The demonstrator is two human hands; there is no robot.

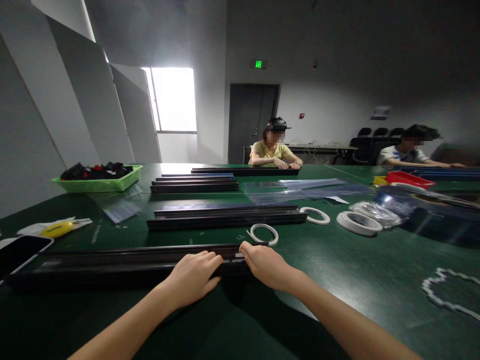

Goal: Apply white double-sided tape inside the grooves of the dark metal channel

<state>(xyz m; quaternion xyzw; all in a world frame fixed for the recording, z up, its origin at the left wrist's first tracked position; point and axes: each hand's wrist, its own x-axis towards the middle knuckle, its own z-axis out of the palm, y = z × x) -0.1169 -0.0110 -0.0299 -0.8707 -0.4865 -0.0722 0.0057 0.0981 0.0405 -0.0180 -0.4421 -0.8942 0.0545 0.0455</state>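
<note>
Black and long, the rail (pixel 112 265) lies crosswise right under your hands, on the green surface (pixel 375 280). Your left hand (pixel 193 280) rests palm down on the rail near its right end, fingers bent over the top edge; your right hand (pixel 264 265) sits just beside it at the very end of the rail, fingertips pressing on a small pale piece (pixel 234 258) there. The two hands are close together but not touching, and neither is closed around the rail: both lie on it. Just beyond your right hand lies a small roll of white tape (pixel 264 233), touching or nearly touching the rail's end. Farther out from both hands lies a second set of black rails (pixel 225 216), and beyond that a third stack (pixel 195 184). Out past your right hand lie two more tape rolls (pixel 315 215) (pixel 359 222) and clear plastic sheets (pixel 300 190). Off to the left of your left hand lies a dark phone (pixel 20 252), a yellow cutter (pixel 58 229) beyond it, and farther still a green basket (pixel 99 184) of dark parts. Across the surface, well away from your hands, a person in a yellow shirt (pixel 270 152) sits with hands on another rail, and a second person (pixel 407 152) sits far to the right.
</note>
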